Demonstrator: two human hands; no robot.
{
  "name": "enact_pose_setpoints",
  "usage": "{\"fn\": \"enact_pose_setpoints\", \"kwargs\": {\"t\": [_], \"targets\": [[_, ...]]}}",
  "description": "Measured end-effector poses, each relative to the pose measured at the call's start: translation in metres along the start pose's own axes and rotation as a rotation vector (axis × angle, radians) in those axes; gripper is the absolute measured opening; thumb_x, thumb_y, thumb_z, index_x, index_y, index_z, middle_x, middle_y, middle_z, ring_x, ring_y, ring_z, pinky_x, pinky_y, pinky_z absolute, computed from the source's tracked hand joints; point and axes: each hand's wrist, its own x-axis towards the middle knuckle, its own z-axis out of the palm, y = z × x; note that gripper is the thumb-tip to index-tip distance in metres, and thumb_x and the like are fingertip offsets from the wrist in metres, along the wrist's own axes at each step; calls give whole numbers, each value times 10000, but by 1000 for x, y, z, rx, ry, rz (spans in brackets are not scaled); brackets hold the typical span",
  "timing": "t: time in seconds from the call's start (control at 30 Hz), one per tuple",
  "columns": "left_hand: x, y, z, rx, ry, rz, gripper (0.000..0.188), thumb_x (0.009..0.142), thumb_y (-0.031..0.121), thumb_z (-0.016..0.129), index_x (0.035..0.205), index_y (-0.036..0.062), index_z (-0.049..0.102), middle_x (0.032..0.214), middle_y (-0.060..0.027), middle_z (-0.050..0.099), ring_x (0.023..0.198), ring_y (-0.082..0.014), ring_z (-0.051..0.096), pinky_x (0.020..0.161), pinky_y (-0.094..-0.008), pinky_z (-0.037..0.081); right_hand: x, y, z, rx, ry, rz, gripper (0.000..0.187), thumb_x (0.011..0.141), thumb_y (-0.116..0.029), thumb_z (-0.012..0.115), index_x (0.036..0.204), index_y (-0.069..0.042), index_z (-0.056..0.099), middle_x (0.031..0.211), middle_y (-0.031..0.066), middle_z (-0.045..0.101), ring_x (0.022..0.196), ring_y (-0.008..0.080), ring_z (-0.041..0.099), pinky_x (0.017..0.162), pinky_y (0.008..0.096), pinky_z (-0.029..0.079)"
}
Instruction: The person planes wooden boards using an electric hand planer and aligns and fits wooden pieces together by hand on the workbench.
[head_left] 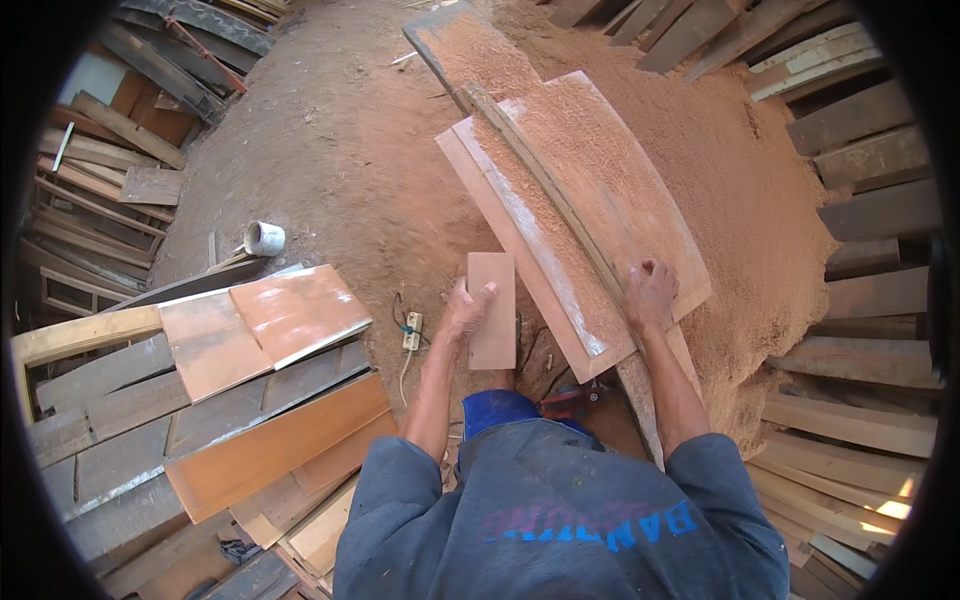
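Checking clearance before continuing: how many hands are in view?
2. The left hand holds a small rectangular wooden board; the right hand is over the sawdust-covered panel, contact unclear. No other hand shows.

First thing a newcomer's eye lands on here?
Probably the orange-brown wood shavings strewn over the long, wide panels slanting from top centre toward the right hand. Next, the plain short board held upright in the picture by the left hand, near the centre. Then the white-streaked reddish boards stacked at lower left.
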Motion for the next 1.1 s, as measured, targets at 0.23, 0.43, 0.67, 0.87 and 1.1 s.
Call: {"fn": "enact_pose_setpoints", "kwargs": {"t": [0.23,0.43,0.67,0.87,1.1], "targets": [[-7,-17,-12,-126,-16,15,668,897,372,765,1352,-45,510,1158,-140,676,1004,-206,666,867,-370,561,-5,-4,-2,26,-7,-14,428,964,-361,606,1271,-65,574,1318,173,519,1289,356,463,1128,465,345],[-64,-19,-31,-77,-177,-22,809,885,459,738,1436,-61,455,1249,-215,647,1124,-294,662,953,-437,548,4,15,13,-1,35,-18,408,965,-346,598,1260,-64,580,1303,167,527,1265,358,473,1121,463,352],[-110,50,20,-1392,-258,307,843,934,627,552,1500,17,421,1438,-281,520,1249,-499,571,1038,-651,478,3,7,10,82,100,-46,363,944,-304,623,1216,-64,605,1237,178,566,1218,360,500,1094,474,363],[-78,17,9,-1320,-316,185,746,978,629,422,1389,13,513,1303,-290,600,1122,-481,630,957,-646,517,-2,-2,6,75,39,-14,397,975,-334,594,1272,-72,577,1276,166,532,1258,353,470,1117,457,347],[-114,-52,33,-1206,-397,-165,706,976,624,548,1331,14,536,1117,-190,667,979,-355,685,910,-595,565,0,4,11,50,78,-59,379,962,-310,601,1241,-54,586,1240,194,535,1216,376,482,1091,474,353]]}}
